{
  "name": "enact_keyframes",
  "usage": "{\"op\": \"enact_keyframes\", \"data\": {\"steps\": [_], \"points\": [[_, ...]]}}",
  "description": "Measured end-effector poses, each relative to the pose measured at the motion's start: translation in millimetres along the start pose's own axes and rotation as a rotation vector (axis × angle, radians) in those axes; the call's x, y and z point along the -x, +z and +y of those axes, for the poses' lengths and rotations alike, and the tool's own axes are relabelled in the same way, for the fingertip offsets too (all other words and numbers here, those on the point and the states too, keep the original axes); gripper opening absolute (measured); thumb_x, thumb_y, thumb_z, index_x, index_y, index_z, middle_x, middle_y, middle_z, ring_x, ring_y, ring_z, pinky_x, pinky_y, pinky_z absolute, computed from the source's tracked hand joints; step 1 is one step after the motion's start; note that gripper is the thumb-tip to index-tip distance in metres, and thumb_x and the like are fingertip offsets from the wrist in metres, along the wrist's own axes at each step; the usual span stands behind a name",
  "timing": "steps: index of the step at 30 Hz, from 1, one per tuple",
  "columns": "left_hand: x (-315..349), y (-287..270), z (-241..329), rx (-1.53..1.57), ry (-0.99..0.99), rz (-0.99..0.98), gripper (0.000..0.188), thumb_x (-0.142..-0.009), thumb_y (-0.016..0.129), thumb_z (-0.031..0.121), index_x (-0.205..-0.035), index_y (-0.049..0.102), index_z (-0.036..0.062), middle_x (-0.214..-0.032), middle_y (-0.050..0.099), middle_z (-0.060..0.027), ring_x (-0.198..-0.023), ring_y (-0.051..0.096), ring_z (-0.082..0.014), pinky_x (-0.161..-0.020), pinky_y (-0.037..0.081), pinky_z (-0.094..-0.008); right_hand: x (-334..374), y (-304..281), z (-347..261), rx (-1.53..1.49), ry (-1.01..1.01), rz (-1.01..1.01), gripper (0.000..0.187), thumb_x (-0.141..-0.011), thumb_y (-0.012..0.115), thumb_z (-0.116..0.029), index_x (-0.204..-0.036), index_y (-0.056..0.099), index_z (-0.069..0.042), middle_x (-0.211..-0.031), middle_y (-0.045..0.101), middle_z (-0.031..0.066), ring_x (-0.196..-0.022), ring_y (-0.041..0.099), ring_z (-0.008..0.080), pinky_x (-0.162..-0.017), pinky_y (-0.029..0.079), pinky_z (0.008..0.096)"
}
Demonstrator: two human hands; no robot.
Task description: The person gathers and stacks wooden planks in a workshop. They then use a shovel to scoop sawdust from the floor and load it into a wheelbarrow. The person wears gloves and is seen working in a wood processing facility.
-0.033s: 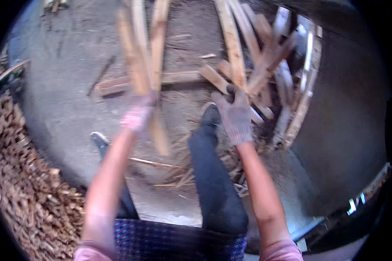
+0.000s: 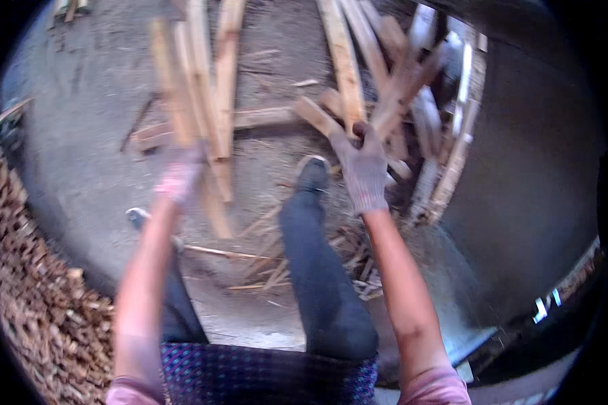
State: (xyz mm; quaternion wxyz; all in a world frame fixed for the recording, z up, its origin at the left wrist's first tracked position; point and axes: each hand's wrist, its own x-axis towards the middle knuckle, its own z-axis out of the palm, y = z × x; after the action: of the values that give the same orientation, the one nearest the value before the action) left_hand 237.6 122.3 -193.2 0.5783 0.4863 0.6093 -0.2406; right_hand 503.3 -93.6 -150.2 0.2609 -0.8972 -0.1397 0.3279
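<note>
L hand (image 2: 180,169): gloved, motion-blurred; closed round a wood slat (image 2: 171,81), which runs up-frame above the fist & sticks out below it, tilted. Indiv. fingers too smeared to read. Just R of the slat: long pale battens (image 2: 227,61), lying over a crosswise timber (image 2: 267,117) on the floor (image 2: 88,155).

R hand (image 2: 363,169): greyish knit glove, thumb & fingers parted at the nr. end of a long knotty batten (image 2: 341,61); can't tell if pinching it. Short board (image 2: 315,115) ends right by the thumb. Jumbled lumber pile (image 2: 422,101) beyond & to R of this hand.

Splintery offcuts (image 2: 277,275) on floor btwn the legs & nr. R trouser leg (image 2: 304,250). Far L: big heap of small wood pcs. (image 2: 40,297).
</note>
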Motion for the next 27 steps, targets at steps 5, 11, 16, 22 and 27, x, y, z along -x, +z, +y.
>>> {"op": "enact_keyframes", "data": {"steps": [5, 11, 16, 22, 27], "points": [[-55.3, -109.1, -64.7, 0.038, 0.121, 0.312, 0.069, -0.094, 0.07, 0.047, -0.138, 0.056, -0.0026, -0.128, 0.063, -0.0107, -0.116, 0.057, -0.023, -0.104, 0.043, -0.036, -99.2, -53.3, 64.1, 0.248, 0.264, 0.065, 0.094, -0.083, 0.071, -0.064, -0.134, 0.055, 0.013, -0.126, 0.065, 0.0292, -0.117, 0.064, 0.0381, -0.101, 0.047, 0.0398], [-17.2, 4.2, 4.4, -0.283, 0.329, 0.267, 0.069, -0.093, 0.071, 0.035, -0.146, 0.049, -0.0035, -0.144, 0.056, -0.0252, -0.136, 0.052, -0.0318, -0.112, 0.041, -0.0373, -155.1, -26.1, 97.0, 0.238, 0.418, 0.086, 0.098, -0.076, 0.074, -0.063, -0.136, 0.054, 0.012, -0.135, 0.061, 0.0312, -0.126, 0.06, 0.0419, -0.107, 0.046, 0.0417], [14.0, 180.4, 86.9, 0.051, 0.322, -0.27, 0.076, -0.09, 0.068, 0.047, -0.146, 0.051, -0.0009, -0.141, 0.06, -0.0227, -0.13, 0.058, -0.0332, -0.11, 0.043, -0.0392, -148.8, -7.3, 92.5, 0.462, 0.36, 0.33, 0.076, -0.071, 0.08, -0.043, -0.125, 0.055, 0.004, -0.124, 0.066, 0.0308, -0.116, 0.064, 0.0456, -0.103, 0.05, 0.0458], [-18.1, 278.2, 125.6, 0.674, 0.201, -0.508, 0.064, -0.092, 0.07, 0.043, -0.132, 0.058, -0.0055, -0.117, 0.07, -0.0131, -0.105, 0.064, -0.0215, -0.097, 0.049, -0.0344, -123.5, -25.4, 92.6, 0.444, 0.291, 0.031, 0.061, -0.078, 0.075, -0.031, -0.124, 0.056, 0.005, -0.117, 0.068, 0.0296, -0.111, 0.067, 0.0437, -0.097, 0.053, 0.047], [4.9, 258.3, 85.6, 0.711, 0.128, -0.508, 0.059, -0.095, 0.068, 0.044, -0.129, 0.061, -0.0036, -0.111, 0.068, -0.0088, -0.096, 0.063, -0.0148, -0.085, 0.053, -0.0304, -33.9, 1.3, 80.7, 0.242, 0.028, -0.075, 0.041, -0.09, 0.064, -0.014, -0.119, 0.048, 0.009, -0.1, 0.068, 0.0281, -0.095, 0.069, 0.043, -0.088, 0.054, 0.0473]]}}
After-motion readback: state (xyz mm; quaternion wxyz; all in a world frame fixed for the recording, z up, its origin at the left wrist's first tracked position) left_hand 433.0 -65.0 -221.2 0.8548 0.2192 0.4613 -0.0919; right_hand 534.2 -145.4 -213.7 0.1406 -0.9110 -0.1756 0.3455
